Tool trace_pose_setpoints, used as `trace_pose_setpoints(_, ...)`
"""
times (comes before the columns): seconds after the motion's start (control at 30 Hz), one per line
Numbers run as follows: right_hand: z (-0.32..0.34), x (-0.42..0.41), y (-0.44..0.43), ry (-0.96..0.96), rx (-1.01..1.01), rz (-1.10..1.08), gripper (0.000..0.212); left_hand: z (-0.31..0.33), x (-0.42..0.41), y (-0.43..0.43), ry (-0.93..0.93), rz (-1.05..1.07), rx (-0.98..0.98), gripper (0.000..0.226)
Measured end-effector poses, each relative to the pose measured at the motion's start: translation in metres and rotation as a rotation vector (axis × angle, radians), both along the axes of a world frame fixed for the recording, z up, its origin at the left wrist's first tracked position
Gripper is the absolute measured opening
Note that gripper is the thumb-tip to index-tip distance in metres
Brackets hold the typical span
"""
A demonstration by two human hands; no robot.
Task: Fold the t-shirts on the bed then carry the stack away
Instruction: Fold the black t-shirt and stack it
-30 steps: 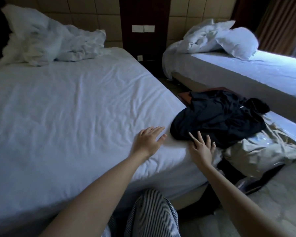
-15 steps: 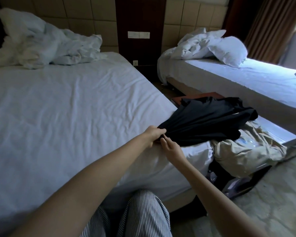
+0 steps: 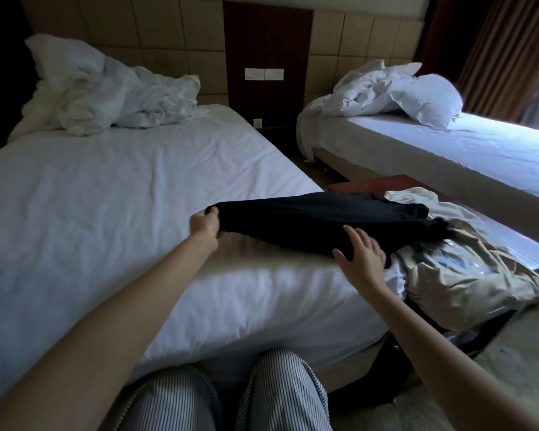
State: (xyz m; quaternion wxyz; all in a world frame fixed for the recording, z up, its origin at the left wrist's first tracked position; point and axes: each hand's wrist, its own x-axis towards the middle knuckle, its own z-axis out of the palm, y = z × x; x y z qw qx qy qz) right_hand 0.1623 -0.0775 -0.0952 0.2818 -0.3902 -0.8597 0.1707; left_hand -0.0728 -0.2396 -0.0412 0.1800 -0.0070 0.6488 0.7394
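Laying-out step: left hand [image 3: 204, 225] grips one end of dark t-shirt [image 3: 324, 222], right hand [image 3: 363, 258] unclenched, fingers straight, touching it. T-shirt bunched at bed [image 3: 106, 197] edge, unfolded. Next probably: spread it flat

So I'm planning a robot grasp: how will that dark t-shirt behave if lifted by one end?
Probably floppy: the dark t-shirt trails limply from the left hand gripping its end. Likely light: one grip lifts that end. Should slide easily on the bed.
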Motion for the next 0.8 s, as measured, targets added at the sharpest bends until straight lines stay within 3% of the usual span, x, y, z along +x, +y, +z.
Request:
trace_pose_setpoints(0.1, -0.002, -0.012, 0.011, -0.314, -0.039, -0.015, 0.087, -0.014, -0.028, -0.046, 0.019, 0.072, -0.107, 0.032)
trace_pose_setpoints(0.17, -0.006, -0.023, 0.013, -0.428, -0.1, 0.007, 0.072, -0.023, -0.034, -0.066, 0.095, 0.065, -0.219, 0.032)
trace_pose_setpoints(0.2, -0.006, -0.029, 0.011, -0.418, -0.112, 0.024, 0.056, -0.027, -0.035, -0.073, 0.151, 0.041, -0.283, 0.032)
trace_pose_setpoints(0.27, -0.004, -0.043, 0.001, -0.206, -0.149, 0.011, 0.033, -0.037, -0.037, -0.081, 0.235, -0.055, -0.407, 0.03)
trace_pose_setpoints(0.33, 0.006, -0.056, -0.02, 0.079, -0.209, -0.006, 0.028, -0.043, -0.035, -0.084, 0.298, -0.197, -0.548, 0.031)
trace_pose_setpoints(0.4, 0.019, -0.066, -0.054, 0.232, -0.29, 0.088, 0.027, -0.043, -0.028, -0.079, 0.384, -0.302, -0.748, 0.039)
trace_pose_setpoints(0.5, 0.02, -0.077, -0.106, 0.123, -0.27, 0.35, 0.029, -0.027, -0.006, -0.056, 0.643, -0.245, -1.065, 0.057)
trace_pose_setpoints(0.57, 0.013, -0.078, -0.124, -0.018, -0.225, 0.478, 0.033, -0.011, 0.013, -0.036, 0.931, -0.232, -0.971, 0.05)
trace_pose_setpoints(0.63, 0.004, -0.073, -0.124, -0.073, -0.238, 0.602, 0.036, 0.002, 0.033, -0.014, 1.113, -0.445, -0.779, 0.037)
trace_pose_setpoints(0.7, -0.003, -0.056, -0.111, -0.046, -0.195, 0.695, 0.037, 0.007, 0.06, 0.01, 1.086, -0.789, -0.726, 0.03)
trace_pose_setpoints(0.8, -0.008, -0.016, -0.084, 0.026, 0.027, 0.671, 0.023, 0.0, 0.096, 0.046, 1.179, -1.09, -0.981, 0.038)
